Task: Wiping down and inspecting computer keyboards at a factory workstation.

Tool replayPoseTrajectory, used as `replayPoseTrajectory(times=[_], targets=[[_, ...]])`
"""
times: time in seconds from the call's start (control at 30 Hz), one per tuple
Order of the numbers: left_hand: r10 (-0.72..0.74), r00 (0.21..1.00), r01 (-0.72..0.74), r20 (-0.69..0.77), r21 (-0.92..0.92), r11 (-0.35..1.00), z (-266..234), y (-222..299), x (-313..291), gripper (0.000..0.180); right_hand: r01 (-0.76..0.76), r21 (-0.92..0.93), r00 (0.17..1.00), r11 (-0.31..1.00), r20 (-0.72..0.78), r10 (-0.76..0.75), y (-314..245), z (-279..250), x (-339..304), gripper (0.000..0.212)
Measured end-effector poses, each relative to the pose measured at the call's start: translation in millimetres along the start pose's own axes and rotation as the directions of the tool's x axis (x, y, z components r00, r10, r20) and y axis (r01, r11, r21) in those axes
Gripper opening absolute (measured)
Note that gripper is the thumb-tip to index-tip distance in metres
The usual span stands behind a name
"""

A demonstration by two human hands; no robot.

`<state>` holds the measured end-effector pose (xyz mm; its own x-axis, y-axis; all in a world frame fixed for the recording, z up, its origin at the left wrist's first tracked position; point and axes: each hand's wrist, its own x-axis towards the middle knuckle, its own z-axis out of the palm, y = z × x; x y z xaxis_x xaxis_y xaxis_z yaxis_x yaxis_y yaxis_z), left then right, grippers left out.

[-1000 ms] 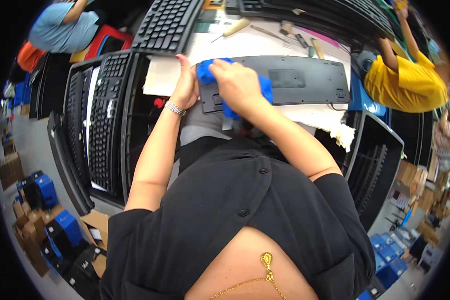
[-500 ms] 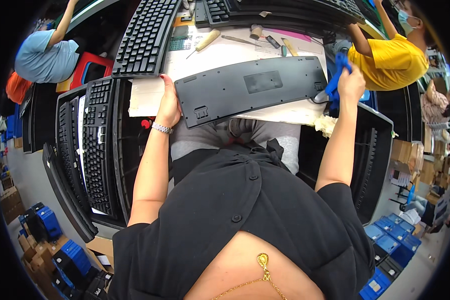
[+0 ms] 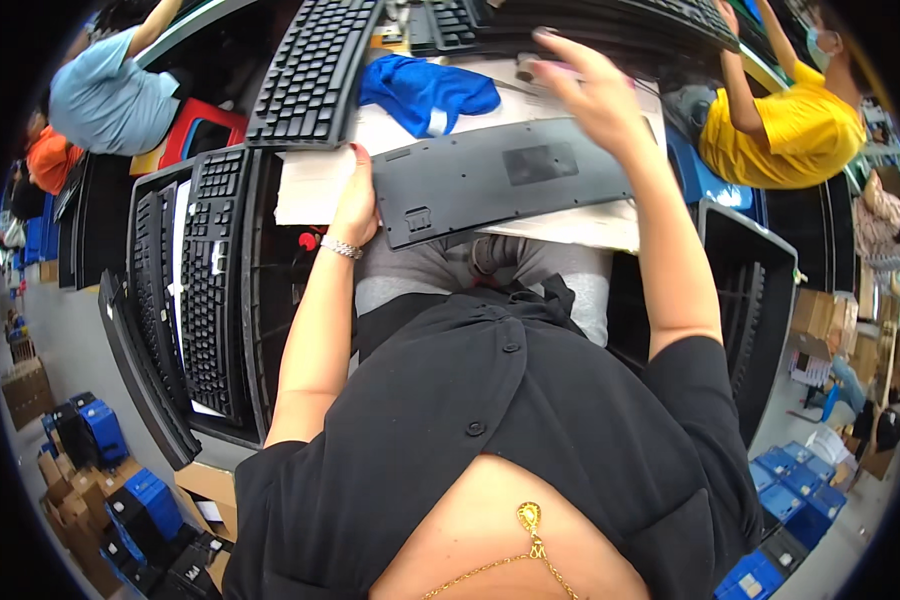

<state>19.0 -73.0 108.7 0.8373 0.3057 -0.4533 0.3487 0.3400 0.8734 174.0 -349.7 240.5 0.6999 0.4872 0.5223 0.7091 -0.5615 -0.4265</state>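
A black keyboard (image 3: 470, 185) lies face down before me, its underside with screw holes, a dark label and a small flip foot facing up. My left hand (image 3: 355, 200) grips its left end, thumb along the edge. Above the keyboard's right part is my right hand (image 3: 595, 95), fingers apart and slightly blurred, with nothing in it. A crumpled blue cloth (image 3: 425, 90) rests on the white work surface (image 3: 305, 190), just beyond the keyboard. My right forearm hides part of the keyboard's right end.
Another keyboard (image 3: 305, 75) lies at the far left of the work surface. More keyboards stand in a black bin (image 3: 255, 300) on my left; a second bin (image 3: 760, 300) is on my right. People in a blue shirt (image 3: 110, 100) and a yellow shirt (image 3: 785, 130) sit opposite.
My right hand has let go of the blue cloth, which now lies beyond the keyboard. That hand has moved left and away from me. My left hand still holds the keyboard.
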Motion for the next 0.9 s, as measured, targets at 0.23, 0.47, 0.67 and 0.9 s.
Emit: replayPoseTrajectory(times=[0.23, 0.47, 0.67, 0.9], targets=[[0.084, 0.996, -0.081, 0.000, 0.248, 0.965, 0, 2, -6, 0.071, -0.577, -0.005, 0.814, 0.817, 0.075, 0.575, 161, -52, -112, 0.052], [0.138, 0.989, -0.146, 0.055, 0.204, 0.968, 7, 10, -13, 0.070, -0.614, 0.053, 0.787, 0.788, -0.041, 0.616, 246, -46, -174, 0.052], [0.193, 0.978, -0.204, 0.080, 0.171, 0.964, 2, 3, -8, 0.070, -0.643, 0.320, 0.710, 0.696, -0.093, 0.698, 229, -31, -179, 0.049], [0.178, 0.982, -0.184, 0.057, 0.118, 0.976, 5, -2, -4, 0.070, -0.559, 0.242, 0.791, 0.793, -0.131, 0.598, 201, -36, -176, 0.048]])
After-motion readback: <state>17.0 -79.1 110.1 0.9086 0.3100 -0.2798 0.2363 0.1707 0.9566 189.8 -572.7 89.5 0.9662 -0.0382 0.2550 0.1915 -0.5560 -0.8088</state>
